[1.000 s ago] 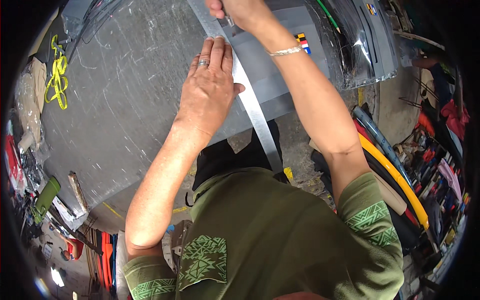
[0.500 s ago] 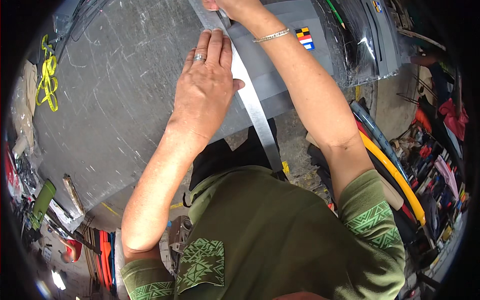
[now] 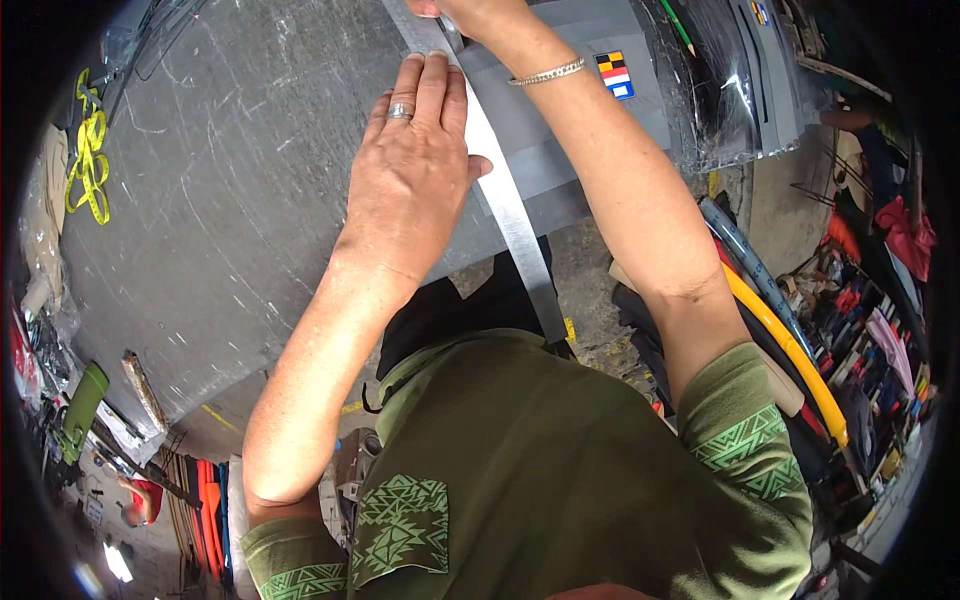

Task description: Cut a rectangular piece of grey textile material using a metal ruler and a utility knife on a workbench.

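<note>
A long metal straightedge (image 3: pixel 513 215) lies along the dark worktable (image 3: pixel 230 170) and juts past its near edge toward my body. My left hand (image 3: pixel 418 135) presses flat on it, fingers stretched forward and thumb out over the metal. Under the right side of the straightedge is a grey sheet (image 3: pixel 545 130) with a small patch of coloured squares (image 3: pixel 614 76). My right hand (image 3: pixel 475 14) is closed at the top edge of the view, beside the far part of the straightedge. A small greyish piece shows below its fingers; what it grips is mostly cut off.
A yellow tape measure (image 3: pixel 92 150) lies crumpled at the table's left. Toward the right are a green pencil (image 3: pixel 678 26) and clear plastic wrapping (image 3: pixel 735 100). Yellow and blue rolls (image 3: pixel 790 335) stand off the table's right side, near piled coloured material. Another person (image 3: pixel 140 500) is far left.
My right hand has shifted very slightly rightward at the top edge. My left hand stays pressed on the straightedge, and the view has moved a little.
</note>
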`<state>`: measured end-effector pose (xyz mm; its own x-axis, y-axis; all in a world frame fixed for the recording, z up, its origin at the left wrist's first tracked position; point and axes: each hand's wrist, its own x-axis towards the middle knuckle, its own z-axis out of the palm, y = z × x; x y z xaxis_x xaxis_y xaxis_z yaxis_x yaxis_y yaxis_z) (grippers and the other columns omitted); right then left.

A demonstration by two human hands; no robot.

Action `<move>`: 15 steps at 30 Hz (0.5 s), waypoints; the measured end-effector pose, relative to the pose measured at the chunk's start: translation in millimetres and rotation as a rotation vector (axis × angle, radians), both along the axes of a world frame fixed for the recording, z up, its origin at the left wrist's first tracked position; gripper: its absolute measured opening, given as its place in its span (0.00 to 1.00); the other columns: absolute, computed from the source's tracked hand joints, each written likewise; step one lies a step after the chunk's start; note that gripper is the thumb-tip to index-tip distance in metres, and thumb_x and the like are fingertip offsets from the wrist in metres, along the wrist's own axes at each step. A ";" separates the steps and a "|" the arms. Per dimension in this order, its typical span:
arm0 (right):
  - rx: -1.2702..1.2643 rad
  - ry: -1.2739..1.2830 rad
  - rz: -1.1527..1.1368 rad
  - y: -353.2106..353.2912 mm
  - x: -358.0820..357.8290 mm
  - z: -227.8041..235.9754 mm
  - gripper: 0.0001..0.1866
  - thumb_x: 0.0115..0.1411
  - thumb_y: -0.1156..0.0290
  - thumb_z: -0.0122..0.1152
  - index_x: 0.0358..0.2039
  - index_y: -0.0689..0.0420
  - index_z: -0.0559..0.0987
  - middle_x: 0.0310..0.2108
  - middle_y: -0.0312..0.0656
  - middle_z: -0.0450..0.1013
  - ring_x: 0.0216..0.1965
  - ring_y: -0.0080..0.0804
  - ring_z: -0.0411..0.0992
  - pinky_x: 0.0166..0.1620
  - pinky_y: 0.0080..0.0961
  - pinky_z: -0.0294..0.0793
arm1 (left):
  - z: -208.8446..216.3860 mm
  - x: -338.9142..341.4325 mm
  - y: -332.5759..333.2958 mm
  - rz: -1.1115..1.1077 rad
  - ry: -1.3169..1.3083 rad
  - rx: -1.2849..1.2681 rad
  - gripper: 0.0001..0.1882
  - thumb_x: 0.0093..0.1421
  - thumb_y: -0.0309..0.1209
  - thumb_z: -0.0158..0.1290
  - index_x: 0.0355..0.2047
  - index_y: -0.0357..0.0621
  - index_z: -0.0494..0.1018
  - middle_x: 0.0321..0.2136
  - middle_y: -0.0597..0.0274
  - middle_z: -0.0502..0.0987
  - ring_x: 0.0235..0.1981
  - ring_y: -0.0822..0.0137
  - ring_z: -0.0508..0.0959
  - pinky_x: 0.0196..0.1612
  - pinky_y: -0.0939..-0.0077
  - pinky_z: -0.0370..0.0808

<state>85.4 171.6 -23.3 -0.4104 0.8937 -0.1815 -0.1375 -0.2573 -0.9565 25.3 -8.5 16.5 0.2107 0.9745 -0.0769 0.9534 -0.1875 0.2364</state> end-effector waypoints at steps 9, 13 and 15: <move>0.037 -0.023 -0.020 -3.4 -1.1 2.9 0.31 0.73 0.42 0.37 0.35 0.58 0.76 0.12 0.33 0.63 0.09 0.24 0.60 0.13 0.24 0.60 | -0.2 -1.0 -1.1 0.008 -0.007 0.005 0.44 0.61 0.46 0.62 0.68 0.31 0.59 0.67 0.47 0.61 0.71 0.51 0.61 0.70 0.56 0.67; -0.037 -0.044 0.006 -3.5 -0.8 6.3 0.31 0.73 0.42 0.37 0.36 0.58 0.76 0.13 0.33 0.63 0.09 0.23 0.60 0.13 0.24 0.60 | -0.4 -1.6 -0.6 0.012 -0.011 0.009 0.44 0.60 0.46 0.62 0.68 0.31 0.59 0.67 0.47 0.62 0.71 0.51 0.61 0.69 0.56 0.67; 0.012 -0.013 -0.009 -4.9 -1.8 10.1 0.31 0.74 0.43 0.38 0.38 0.59 0.77 0.13 0.32 0.63 0.09 0.23 0.59 0.13 0.23 0.59 | 1.1 -0.7 0.1 0.011 -0.009 0.002 0.44 0.60 0.46 0.62 0.68 0.31 0.59 0.68 0.47 0.61 0.71 0.51 0.61 0.69 0.56 0.67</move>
<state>83.6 166.7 -13.2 -0.4002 0.8994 -0.1759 -0.1269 -0.2445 -0.9613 24.6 -8.3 17.6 0.2006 0.9769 -0.0731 0.9533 -0.1775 0.2444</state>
